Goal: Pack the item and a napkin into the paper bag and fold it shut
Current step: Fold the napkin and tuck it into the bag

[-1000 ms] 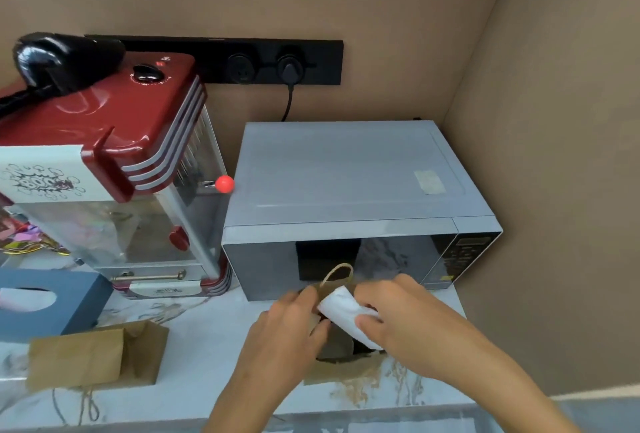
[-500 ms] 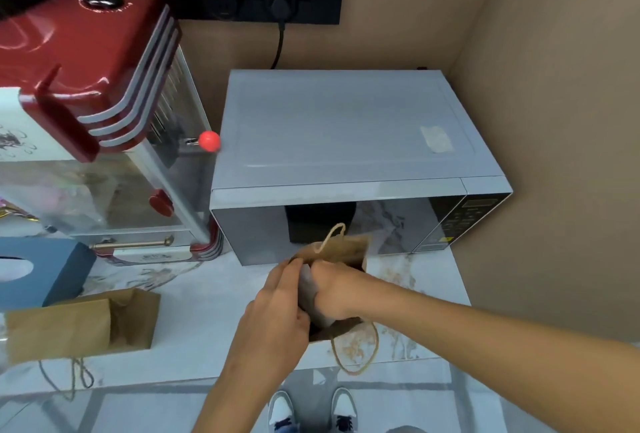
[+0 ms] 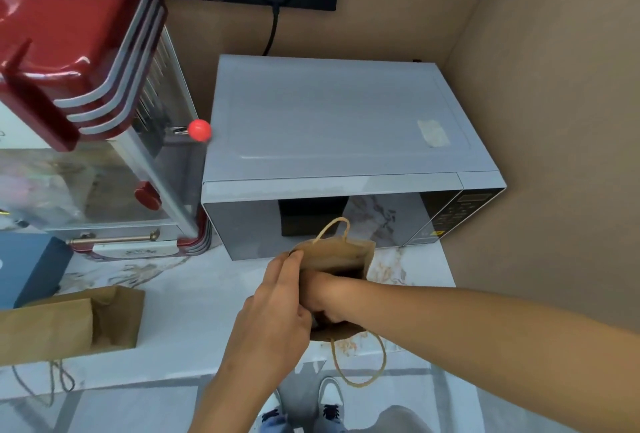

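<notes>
A small brown paper bag with twine handles stands open on the marble counter, just in front of the microwave. My left hand pinches the bag's left rim and holds the mouth open. My right hand is pushed down into the bag past the knuckles, so its fingers are hidden. The white napkin and the item are out of sight, hidden inside the bag or by my hands.
A silver microwave stands close behind the bag. A red popcorn machine is at the left. A second paper bag lies on its side at the front left, beside a blue tissue box. A brown wall closes the right side.
My right hand carried the white napkin from above the bag's mouth down into the bag, and the napkin is no longer visible. My left hand stayed on the rim.
</notes>
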